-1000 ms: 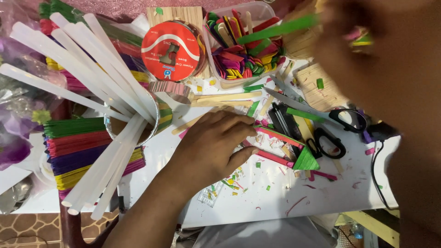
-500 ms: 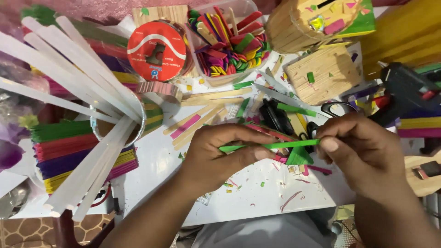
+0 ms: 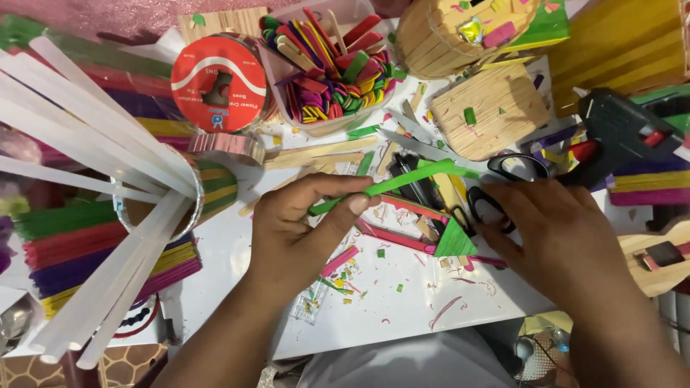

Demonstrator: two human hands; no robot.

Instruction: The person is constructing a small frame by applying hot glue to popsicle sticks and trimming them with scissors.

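Observation:
My left hand [image 3: 305, 226] pinches a long green craft stick [image 3: 402, 179] between thumb and fingers; the stick slants up to the right above the white table [image 3: 402, 316]. My right hand [image 3: 557, 233] lies to the right, fingers spread, its fingertips on the black handles of a pair of scissors [image 3: 496, 197]. I cannot tell whether it grips them. A small green triangular piece [image 3: 454, 241] sits between the two hands, beside pink sticks.
A tub of coloured sticks [image 3: 327, 75] and a red-lidded tin [image 3: 219, 82] stand at the back. A cup of long white glue sticks [image 3: 154, 201] fans out at left over stacked coloured sticks [image 3: 93, 251]. Wooden stick models [image 3: 489, 108] and a black glue gun [image 3: 618, 133] sit at right.
My right hand has let go of the green stick and dropped to the scissors. My left hand keeps the stick, now tilted up to the right.

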